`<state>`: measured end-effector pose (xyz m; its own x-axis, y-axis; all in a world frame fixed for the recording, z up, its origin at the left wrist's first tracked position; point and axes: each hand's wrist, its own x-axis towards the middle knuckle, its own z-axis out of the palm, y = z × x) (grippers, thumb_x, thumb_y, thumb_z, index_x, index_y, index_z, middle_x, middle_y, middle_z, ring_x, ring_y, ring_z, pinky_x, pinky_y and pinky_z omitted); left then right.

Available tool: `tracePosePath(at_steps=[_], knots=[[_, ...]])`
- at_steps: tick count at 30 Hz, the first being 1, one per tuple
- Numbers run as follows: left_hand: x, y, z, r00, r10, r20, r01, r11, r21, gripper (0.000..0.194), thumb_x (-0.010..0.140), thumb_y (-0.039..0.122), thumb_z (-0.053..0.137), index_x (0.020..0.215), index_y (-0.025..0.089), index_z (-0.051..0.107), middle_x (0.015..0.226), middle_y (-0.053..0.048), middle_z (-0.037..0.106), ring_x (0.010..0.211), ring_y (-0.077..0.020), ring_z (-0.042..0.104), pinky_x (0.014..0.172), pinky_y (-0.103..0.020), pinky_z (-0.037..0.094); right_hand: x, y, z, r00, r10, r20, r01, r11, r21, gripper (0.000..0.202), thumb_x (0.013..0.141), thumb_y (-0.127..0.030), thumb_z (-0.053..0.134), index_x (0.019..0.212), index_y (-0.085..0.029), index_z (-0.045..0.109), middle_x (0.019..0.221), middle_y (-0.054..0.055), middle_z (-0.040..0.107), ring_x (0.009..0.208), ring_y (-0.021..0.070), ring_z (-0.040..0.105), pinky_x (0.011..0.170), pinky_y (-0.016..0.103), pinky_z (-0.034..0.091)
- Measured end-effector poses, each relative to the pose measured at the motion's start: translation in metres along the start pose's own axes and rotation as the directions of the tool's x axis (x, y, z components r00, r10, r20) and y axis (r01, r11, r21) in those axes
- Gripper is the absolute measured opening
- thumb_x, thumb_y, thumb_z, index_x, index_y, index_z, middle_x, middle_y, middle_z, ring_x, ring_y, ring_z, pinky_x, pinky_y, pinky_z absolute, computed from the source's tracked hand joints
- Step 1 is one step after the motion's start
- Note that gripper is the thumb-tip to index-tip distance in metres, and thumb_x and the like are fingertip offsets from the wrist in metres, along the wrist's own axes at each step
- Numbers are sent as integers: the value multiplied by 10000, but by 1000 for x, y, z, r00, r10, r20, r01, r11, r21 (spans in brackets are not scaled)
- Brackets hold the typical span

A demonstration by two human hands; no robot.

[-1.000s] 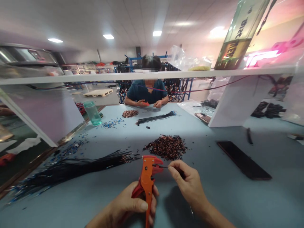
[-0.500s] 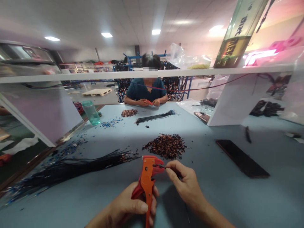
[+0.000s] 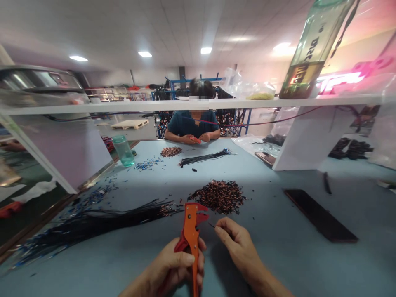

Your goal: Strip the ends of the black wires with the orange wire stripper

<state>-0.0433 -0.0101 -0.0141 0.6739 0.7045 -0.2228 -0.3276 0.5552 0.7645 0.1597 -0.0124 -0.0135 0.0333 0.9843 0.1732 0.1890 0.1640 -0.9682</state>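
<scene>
My left hand is wrapped round the handles of an orange and red wire stripper, whose jaws point up and to the right. To its right, my right hand pinches a thin black wire. The wire's tip sticks out towards the stripper's jaws but stands apart from them. Just beyond the tool lies a pile of short black and copper-coloured offcuts. A long bundle of black wires spreads over the table on the left, with bare copper at its near-centre end and blue tips at the far left.
A co-worker sits across the table, holding a red tool. A dark phone lies at the right. A white shelf spans overhead, carrying a tall bottle. A green cup stands at the back left.
The black wire has come out of the stripper's jaws, and my right hand has moved slightly down and away from the tool. The view has tilted up a little.
</scene>
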Motion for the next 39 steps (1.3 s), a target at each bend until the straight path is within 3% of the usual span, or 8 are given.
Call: tracePosePath(at_steps=[12, 16, 24, 33, 39], knots=[[6, 3, -2, 1000, -11, -18, 9, 989, -147, 269, 759, 221, 649, 1008, 122, 648, 740, -40, 645, 630, -180, 648, 665, -377, 521, -1, 4, 1, 999, -32, 40, 34, 998, -50, 279, 842, -397, 535, 660, -187, 547, 586, -38, 431, 560, 130, 394, 525, 225, 344], [4, 1, 0, 999, -28, 24, 30, 995, -98, 307, 733, 211, 649, 1025, 117, 634, 731, -44, 637, 617, -191, 645, 654, -388, 514, -1, 0, -1, 1000, -25, 16, 26, 999, -24, 277, 841, -400, 541, 662, -188, 547, 602, -34, 433, 569, 134, 393, 530, 228, 349], [0, 2, 0, 995, -51, 84, 54, 998, -31, 360, 719, 185, 693, 1063, 109, 618, 759, -53, 638, 652, -192, 658, 664, -375, 526, 0, -9, -10, 989, -47, -139, 52, 998, 27, 266, 825, -413, 569, 685, -186, 562, 620, -22, 462, 577, 140, 423, 530, 226, 384], [-2, 2, 5, 988, -44, 148, 33, 996, 79, 409, 675, 223, 756, 1053, 123, 635, 742, -42, 654, 625, -178, 647, 643, -340, 526, -5, -18, -13, 977, -204, -67, 192, 969, -156, 226, 880, -325, 509, 718, -184, 579, 574, -40, 448, 508, 114, 398, 483, 222, 326], [-2, 5, 8, 989, -46, 144, 31, 994, 103, 441, 663, 254, 774, 1058, 112, 639, 732, -47, 661, 612, -181, 651, 621, -328, 523, -7, -19, -12, 976, -212, -50, 200, 963, -180, 209, 885, -300, 504, 732, -181, 580, 580, -45, 440, 502, 108, 386, 480, 224, 309]])
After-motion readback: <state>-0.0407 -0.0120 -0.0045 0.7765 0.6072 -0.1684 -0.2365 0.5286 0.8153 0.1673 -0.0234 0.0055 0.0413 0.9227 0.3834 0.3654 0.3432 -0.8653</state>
